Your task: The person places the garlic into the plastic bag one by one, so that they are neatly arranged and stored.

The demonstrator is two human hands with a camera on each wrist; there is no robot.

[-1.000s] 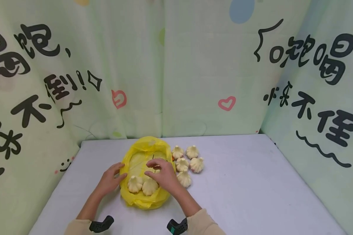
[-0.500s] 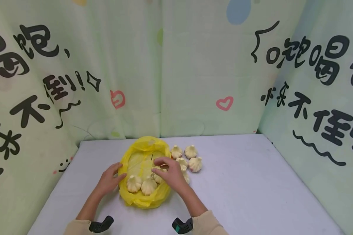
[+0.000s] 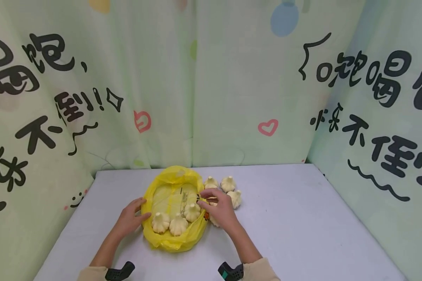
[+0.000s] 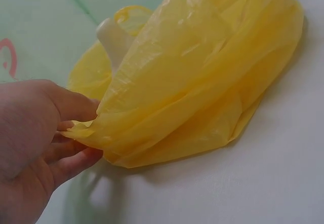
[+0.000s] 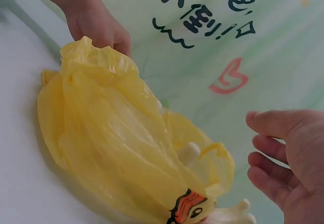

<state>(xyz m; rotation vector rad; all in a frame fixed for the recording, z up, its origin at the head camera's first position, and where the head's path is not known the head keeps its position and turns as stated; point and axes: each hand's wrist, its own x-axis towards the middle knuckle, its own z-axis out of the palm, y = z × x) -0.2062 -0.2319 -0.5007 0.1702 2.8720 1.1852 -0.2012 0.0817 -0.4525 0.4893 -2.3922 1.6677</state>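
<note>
A yellow plastic bag (image 3: 172, 242) lies with its mouth spread wide. Three garlic bulbs (image 3: 178, 225) sit inside it, near the front and right. My left hand (image 3: 131, 216) pinches the bag's left rim; in the left wrist view, thumb and fingers (image 4: 76, 155) close on a fold of plastic. My right hand (image 3: 219, 207) hovers just past the right rim, fingers loosely bent, thumb apart, nothing between them. In the right wrist view that hand (image 5: 288, 158) stands clear of the bag. It partly covers some of the garlic bulbs (image 3: 228, 184) grouped on the table right of the bag.
A white-covered table (image 3: 302, 222) stretches to the right of the bag. Behind and at both sides hangs a pale green curtain (image 3: 225, 78) with black lettering. An orange and black print (image 5: 190, 206) marks the bag's side.
My right hand has withdrawn from over the bag to the right, past the rim, uncovering a third garlic bulb inside. My left hand stays at the left rim.
</note>
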